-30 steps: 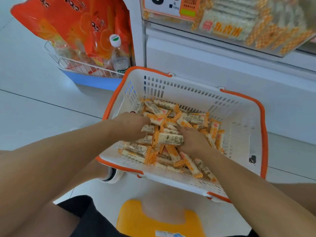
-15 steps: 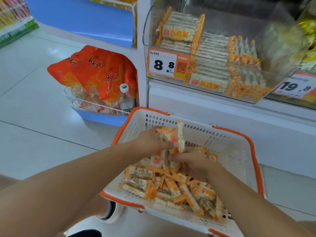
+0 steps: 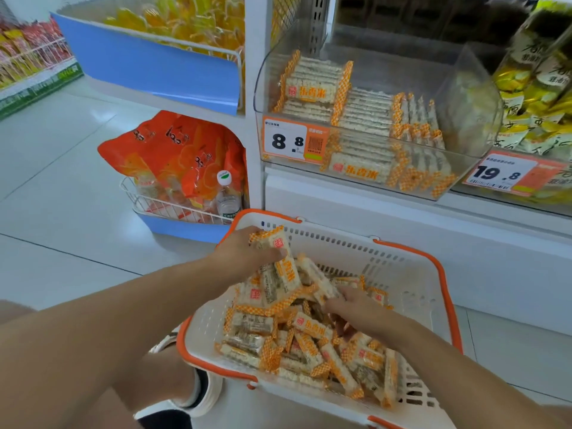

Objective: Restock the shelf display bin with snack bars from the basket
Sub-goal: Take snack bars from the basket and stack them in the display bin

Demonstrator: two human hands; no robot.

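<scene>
Snack bars in white wrappers with orange checkered ends [image 3: 309, 345] filled the white plastic shopping basket with the orange rim [image 3: 445, 292], which sat near, low in the scene on the pale tiled floor [image 3: 62, 187]. The person's left hand [image 3: 244, 255] was curled round a small bunch of those bars, gripping them tilted above the heap at the basket's far left corner. The right hand [image 3: 356, 308] was down in the pile, fingers bent round bars, though how many it actually had was hard to tell.

Up on the far side, the clear plastic shelf display bin [image 3: 464, 97] already held neat stacks of the same bars along its left and front, with an orange price tag reading 8.8 [image 3: 294, 140] on its front wall. Left of the basket, orange snack bags [image 3: 173, 150] sat in a white wire rack [image 3: 167, 209] beside a capped water bottle [image 3: 227, 196].
</scene>
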